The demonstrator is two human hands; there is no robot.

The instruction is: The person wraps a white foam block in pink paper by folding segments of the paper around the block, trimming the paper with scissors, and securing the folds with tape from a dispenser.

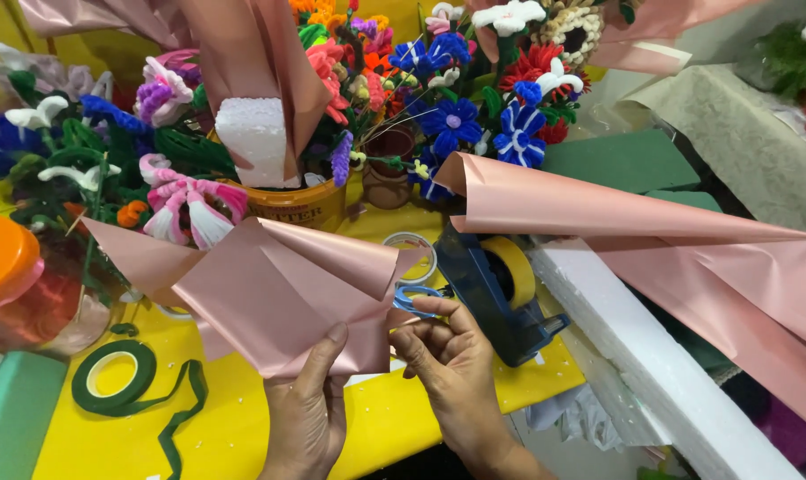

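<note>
Big pink paper roll (652,222) lies across the right, well apart from the hands. Over the yellow table (225,436), the folded pink sheet (278,298) sits pinched under the left hand (307,418), thumb clamped on its lower edge. It looks light, thin and slick, and best held at the folded corner. The right hand (452,356) curls at that corner, perhaps gripping it; the fingertips are hidden. The blue scissors (416,298) are mostly covered.
</note>
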